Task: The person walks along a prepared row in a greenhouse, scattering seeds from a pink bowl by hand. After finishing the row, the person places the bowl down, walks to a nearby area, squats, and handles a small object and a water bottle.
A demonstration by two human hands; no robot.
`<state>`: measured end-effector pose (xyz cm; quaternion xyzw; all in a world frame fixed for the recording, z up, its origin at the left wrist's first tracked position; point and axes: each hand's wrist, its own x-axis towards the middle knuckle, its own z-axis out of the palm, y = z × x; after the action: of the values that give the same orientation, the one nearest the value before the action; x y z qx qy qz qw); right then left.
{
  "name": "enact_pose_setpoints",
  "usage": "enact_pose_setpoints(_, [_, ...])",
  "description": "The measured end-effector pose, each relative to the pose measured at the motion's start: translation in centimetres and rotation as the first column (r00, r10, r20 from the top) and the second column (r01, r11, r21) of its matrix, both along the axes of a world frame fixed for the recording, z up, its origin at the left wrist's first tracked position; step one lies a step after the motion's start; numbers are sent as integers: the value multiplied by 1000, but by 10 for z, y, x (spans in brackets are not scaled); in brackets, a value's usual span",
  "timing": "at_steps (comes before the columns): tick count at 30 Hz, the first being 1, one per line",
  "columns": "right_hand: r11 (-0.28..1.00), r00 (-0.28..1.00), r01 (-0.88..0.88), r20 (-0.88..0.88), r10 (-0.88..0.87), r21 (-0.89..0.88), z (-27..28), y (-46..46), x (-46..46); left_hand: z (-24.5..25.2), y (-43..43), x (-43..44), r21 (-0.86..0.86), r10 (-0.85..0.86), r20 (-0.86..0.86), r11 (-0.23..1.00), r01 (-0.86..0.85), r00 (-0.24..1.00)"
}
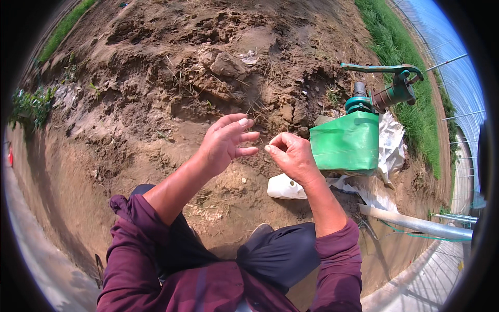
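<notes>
My left hand (228,141) is raised in front of me over the bare soil, palm turned inward and fingers apart, with nothing in it. Close to its right, my right hand (293,155) has its thumb tip and curled index finger pressed together. I see nothing between those fingertips, though something very small could be hidden there. The two hands do not touch. Below my right wrist lies a white plastic jug (284,187), partly covered by the forearm. A green plastic container (345,143) sits just beyond it to the right.
Behind the container stands a hand-lever water pump (393,95). White plastic sheeting (390,144) lies beside it, and a pale pipe (413,222) extends rightward. Rough clods (228,64) cover the ground ahead. Tall green plants (405,70) line the film-covered greenhouse wall (454,43).
</notes>
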<state>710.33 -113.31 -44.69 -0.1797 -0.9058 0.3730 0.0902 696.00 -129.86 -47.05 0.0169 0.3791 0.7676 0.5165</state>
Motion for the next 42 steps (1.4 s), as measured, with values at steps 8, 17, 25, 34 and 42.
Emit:
enact_pose_setpoints(8, [939, 996, -9, 82, 40, -344, -8, -11, 1, 0, 4, 2, 48, 13, 3, 999, -13, 1000])
enact_pose_setpoints(17, [906, 990, 17, 132, 42, -422, -15, -13, 0, -2, 3, 3, 48, 4, -39, 999, -3, 999])
enact_pose_setpoints(25, [989, 998, 59, 0, -60, -138, -10, -19, -5, 2, 2, 11, 107, -83, -195, 989, 105, 977])
enact_pose_setpoints(34, [681, 987, 106, -7, -162, -724, 21, -13, -4, -8, 3, 7, -55, -85, -607, 996, 65, 790])
enact_pose_setpoints(42, [538, 991, 0, -73, -114, -843, 21, -16, 0, -16, 6, 8, -76, -64, -739, 997, 11, 671])
